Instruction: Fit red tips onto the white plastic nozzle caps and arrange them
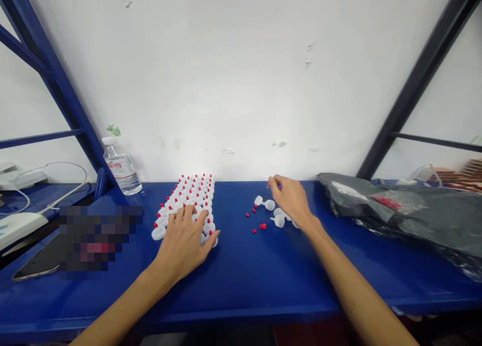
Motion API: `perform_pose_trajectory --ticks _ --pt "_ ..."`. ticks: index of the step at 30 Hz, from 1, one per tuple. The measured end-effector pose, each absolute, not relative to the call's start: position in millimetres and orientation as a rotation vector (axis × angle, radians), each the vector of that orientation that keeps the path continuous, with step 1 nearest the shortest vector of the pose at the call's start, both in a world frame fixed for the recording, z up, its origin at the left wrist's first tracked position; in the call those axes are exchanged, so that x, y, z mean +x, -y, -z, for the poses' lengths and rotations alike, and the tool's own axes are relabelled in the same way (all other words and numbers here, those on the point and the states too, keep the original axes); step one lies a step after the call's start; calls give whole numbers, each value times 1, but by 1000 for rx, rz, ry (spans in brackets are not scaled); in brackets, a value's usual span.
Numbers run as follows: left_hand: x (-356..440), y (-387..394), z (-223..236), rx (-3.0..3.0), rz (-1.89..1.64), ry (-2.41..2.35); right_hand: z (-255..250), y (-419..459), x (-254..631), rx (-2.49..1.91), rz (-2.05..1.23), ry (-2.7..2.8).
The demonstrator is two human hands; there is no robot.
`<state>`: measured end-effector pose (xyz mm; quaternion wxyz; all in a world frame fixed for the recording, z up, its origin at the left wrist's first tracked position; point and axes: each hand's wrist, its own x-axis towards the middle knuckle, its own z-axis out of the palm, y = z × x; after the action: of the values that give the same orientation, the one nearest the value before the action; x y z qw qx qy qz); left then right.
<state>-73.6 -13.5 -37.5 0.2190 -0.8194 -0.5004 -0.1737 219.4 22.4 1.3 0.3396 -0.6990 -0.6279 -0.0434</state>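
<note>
A block of several small white caps with red tips (193, 191) stands in rows on the blue table (241, 270) near the wall. My left hand (186, 240) lies flat on the near end of that block, fingers stretched out. My right hand (289, 199) rests to the right, fingers curled loosely over a few loose white caps (268, 204). Whether its fingertips pinch anything is hidden. Small red pieces (259, 226) lie scattered between the two hands.
A clear water bottle (121, 166) stands at the back left by a blue frame post (56, 80). A phone (37, 265) and white cables (22, 220) lie at far left. A dark grey plastic bag (406, 210) fills the right side.
</note>
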Motion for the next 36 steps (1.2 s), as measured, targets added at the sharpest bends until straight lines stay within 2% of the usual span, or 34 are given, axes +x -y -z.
perform_pose_trajectory --ticks 23,26,29,31,34,36 --pt "-70 -2 42 -2542 100 1495 2 -22 214 -1741 46 1664" --pt "-70 -2 38 -2617 257 1544 1 -21 212 -1696 18 1643" --pt "-58 -7 25 -2694 598 1592 -2 -18 205 -1610 -39 1648" --pt "-40 -15 13 -2726 843 1560 -4 -14 196 -1459 -207 1658" --pt "1 -33 0 -2750 1171 1499 -4 -9 181 -1152 -652 1623" --pt "29 -45 -1 -2805 1379 1508 0 -9 174 -1138 -784 1613"
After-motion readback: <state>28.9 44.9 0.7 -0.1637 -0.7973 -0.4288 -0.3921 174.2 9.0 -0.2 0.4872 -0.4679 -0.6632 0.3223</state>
